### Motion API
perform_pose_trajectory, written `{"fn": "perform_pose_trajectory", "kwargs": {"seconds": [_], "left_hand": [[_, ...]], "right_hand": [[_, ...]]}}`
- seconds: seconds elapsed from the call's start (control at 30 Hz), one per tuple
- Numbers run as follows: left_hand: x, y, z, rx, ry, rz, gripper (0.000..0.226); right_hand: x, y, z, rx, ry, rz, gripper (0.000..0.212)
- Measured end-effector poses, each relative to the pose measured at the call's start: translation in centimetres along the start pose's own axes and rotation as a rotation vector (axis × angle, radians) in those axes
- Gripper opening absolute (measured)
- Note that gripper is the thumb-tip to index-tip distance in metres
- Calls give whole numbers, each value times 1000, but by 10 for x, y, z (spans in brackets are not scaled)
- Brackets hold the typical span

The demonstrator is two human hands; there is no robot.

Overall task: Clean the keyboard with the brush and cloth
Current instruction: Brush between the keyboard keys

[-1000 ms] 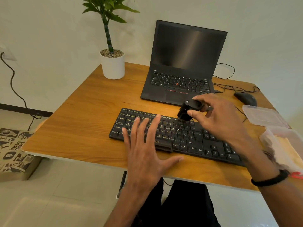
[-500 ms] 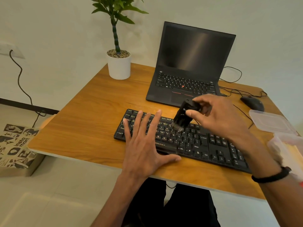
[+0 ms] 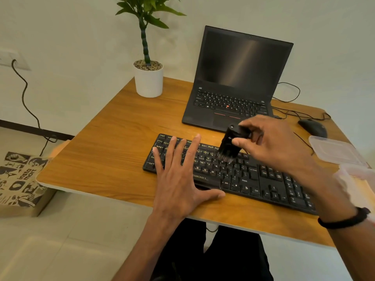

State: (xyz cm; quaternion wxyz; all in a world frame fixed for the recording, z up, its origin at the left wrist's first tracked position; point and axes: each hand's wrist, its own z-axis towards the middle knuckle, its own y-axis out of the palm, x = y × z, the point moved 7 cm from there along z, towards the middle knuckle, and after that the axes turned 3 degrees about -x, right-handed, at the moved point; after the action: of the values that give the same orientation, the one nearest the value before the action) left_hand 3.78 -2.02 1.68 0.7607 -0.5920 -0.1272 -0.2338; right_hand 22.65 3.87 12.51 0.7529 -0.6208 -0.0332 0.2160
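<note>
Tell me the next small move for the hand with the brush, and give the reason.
Probably drag the brush a short way rightward along the key row. The right hand pinches its black body with the bristles down on the middle keys of the keyboard, while the left hand lies flat on the left end, steadying it. The right-side keys lie bare beside the bristles.

One keyboard, one brush, one laptop, one mouse, one potted plant, two hands
</note>
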Motion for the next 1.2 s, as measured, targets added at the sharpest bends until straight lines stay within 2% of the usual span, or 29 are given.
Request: {"fn": "perform_pose_trajectory", "kwargs": {"seconds": [0.07, 0.1, 0.2, 0.27, 0.33, 0.43, 0.5, 0.6, 0.67, 0.8, 0.87, 1.0, 1.2], "left_hand": [[-1, 0, 0, -1, -6, -4, 145], [-1, 0, 1, 1, -9, -3, 145], [-2, 1, 1, -4, -17, -3, 147], [-3, 2, 0, -4, -14, -3, 148], [-3, 2, 0, -7, -14, 5, 148], [-3, 2, 0, -13, -19, 8, 146], [-3, 1, 0, -14, -25, 7, 146], [-3, 1, 0, -17, -28, 2, 147], [-3, 1, 0, -20, -28, -3, 147], [-4, 1, 0, -21, -30, 1, 148], [-5, 2, 0, -22, -35, 2, 148], [-23, -9, -2, 6, -86, 14, 149], [-61, -32, -7, 67, -161, 61, 151]], "right_hand": [[1, -4, -1, 51, 33, -22, 42], [-2, -4, -5, 40, 25, 50, 39], [-18, 8, -19, -159, -38, 392, 31], [-26, 14, -25, -253, -58, 498, 29], [-25, 17, -24, -199, -58, 424, 29], [-20, 10, -21, -1, -20, 252, 37], [-21, 4, -21, 65, -30, 212, 38], [-30, 10, -26, -78, -44, 326, 31], [-34, 12, -29, -136, -57, 307, 31], [-25, 1, -29, -52, -26, 149, 35], [-23, -2, -32, -72, -11, 137, 32], [-31, -4, -32, -142, -76, 176, 32], [-66, 18, -13, -133, -157, 269, 42]]}}
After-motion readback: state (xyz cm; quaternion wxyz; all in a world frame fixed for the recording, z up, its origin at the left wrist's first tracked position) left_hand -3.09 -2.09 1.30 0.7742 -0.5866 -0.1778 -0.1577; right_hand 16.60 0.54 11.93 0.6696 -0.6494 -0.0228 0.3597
